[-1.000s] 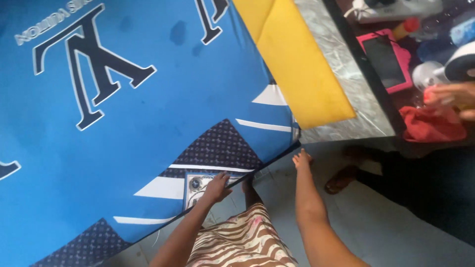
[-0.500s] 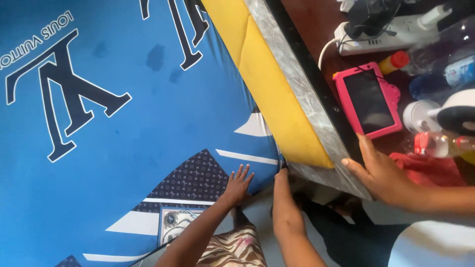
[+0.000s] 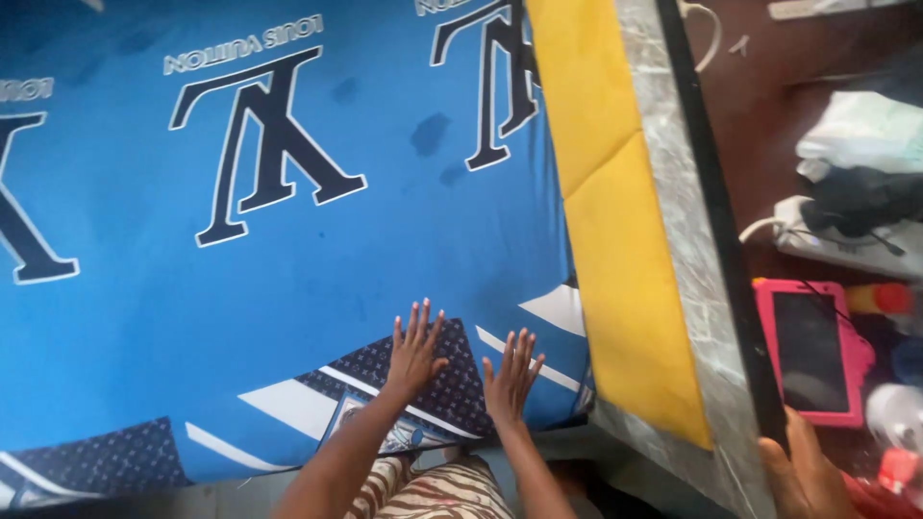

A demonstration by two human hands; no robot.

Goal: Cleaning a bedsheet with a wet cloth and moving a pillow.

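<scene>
A blue bed sheet (image 3: 288, 279) with large dark letter shapes covers a mattress and fills most of the view. My left hand (image 3: 415, 348) lies flat with fingers spread on the sheet's dark patterned corner (image 3: 452, 384). Beside it, my right hand (image 3: 511, 377) also presses flat on the same corner, fingers apart. Neither hand holds anything. A yellow padded panel (image 3: 625, 259) runs along the bed's right side.
A grey marbled bed frame edge (image 3: 687, 259) borders the yellow panel. On the dark brown surface to the right lie a pink tablet (image 3: 812, 351), a white power strip (image 3: 846, 245) and clothes (image 3: 860, 135). Another person's hand (image 3: 803, 476) rests at the bottom right.
Both my hands moved from the mattress's lower edge up onto the sheet's patterned corner and spread flat. The view shifted up the bed. The other person's hand dropped toward the bottom right.
</scene>
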